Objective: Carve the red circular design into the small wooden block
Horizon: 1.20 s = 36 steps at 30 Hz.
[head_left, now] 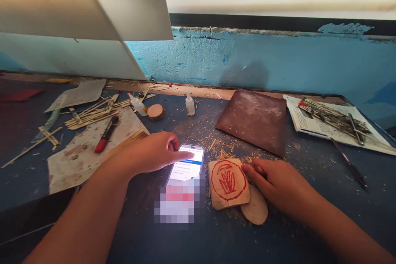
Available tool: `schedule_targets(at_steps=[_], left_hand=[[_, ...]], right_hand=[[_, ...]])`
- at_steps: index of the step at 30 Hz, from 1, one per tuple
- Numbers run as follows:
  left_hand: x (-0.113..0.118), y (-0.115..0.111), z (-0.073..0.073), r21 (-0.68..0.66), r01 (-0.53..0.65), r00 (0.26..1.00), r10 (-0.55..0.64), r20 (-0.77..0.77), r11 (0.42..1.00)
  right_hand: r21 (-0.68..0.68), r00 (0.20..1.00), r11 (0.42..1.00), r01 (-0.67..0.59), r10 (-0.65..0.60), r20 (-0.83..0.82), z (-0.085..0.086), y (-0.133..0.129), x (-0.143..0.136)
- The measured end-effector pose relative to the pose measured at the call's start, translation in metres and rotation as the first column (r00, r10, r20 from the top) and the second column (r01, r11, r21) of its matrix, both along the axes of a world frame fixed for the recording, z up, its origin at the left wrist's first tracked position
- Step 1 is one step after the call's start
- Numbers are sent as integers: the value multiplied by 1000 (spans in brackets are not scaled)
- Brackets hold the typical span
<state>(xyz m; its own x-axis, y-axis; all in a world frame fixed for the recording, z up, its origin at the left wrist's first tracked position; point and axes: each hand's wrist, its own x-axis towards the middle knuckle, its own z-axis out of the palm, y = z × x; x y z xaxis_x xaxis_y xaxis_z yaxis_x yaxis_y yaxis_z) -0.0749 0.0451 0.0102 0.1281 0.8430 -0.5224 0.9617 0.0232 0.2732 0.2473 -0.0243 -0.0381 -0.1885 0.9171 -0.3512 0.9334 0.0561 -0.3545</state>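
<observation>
Across the dark bench (139,239), a brown sheet (253,121) lies at one o'clock from between my hands. My left grip (151,154) is loose and unclosed, thumb over the phone (185,169); a stray tap could change its page. My right grip (275,179) meets the wooden block (229,183) at its two o'clock edge; whether it pinches, I can't tell. The block, at the phone's three o'clock, overlaps the oval slice (256,208), so uneven pressing might rock it. The bottle (189,107), at the block's eleven, could topple if bumped; shavings (212,144) at twelve might creep underneath.
</observation>
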Motion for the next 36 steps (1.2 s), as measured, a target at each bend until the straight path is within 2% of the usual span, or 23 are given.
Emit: schedule_targets(at_steps=[10, 16, 19, 22, 26, 28, 32, 34, 36], left_hand=[[14, -22, 2, -5, -3, 996, 3, -85, 1000], [16, -22, 1, 20, -24, 996, 25, -90, 1000], [18, -19, 7, 133, -71, 995, 79, -63, 989], [25, -20, 12, 301, -103, 994, 91, 53, 948], [45, -37, 2, 408, -17, 960, -99, 262, 913], [57, -51, -7, 488, 117, 915, -285, 287, 865], [76, -79, -26, 449, 356, 818, -506, 274, 819], [79, -87, -35, 443, 420, 794, -557, 243, 792], [79, -91, -45, 462, 408, 820, -539, 195, 787]], right_hand=[[8, 1000, 1000, 1, -1, 2, 4, 0, -2], [20, 1000, 1000, -3, 3, 1, 1, 1, -1], [43, 999, 999, -2, 4, -50, -1, 0, 0], [167, 984, 986, 30, 1, -180, 0, -4, 1], [342, 966, 938, 61, 31, -257, 7, -8, 2], [356, 957, 931, 75, 33, -288, 10, -9, 2], [400, 929, 912, 95, 63, -365, 9, -8, 6], [416, 925, 906, 78, 90, -368, 7, -8, 7], [394, 934, 918, 38, 108, -341, 4, -8, 8]])
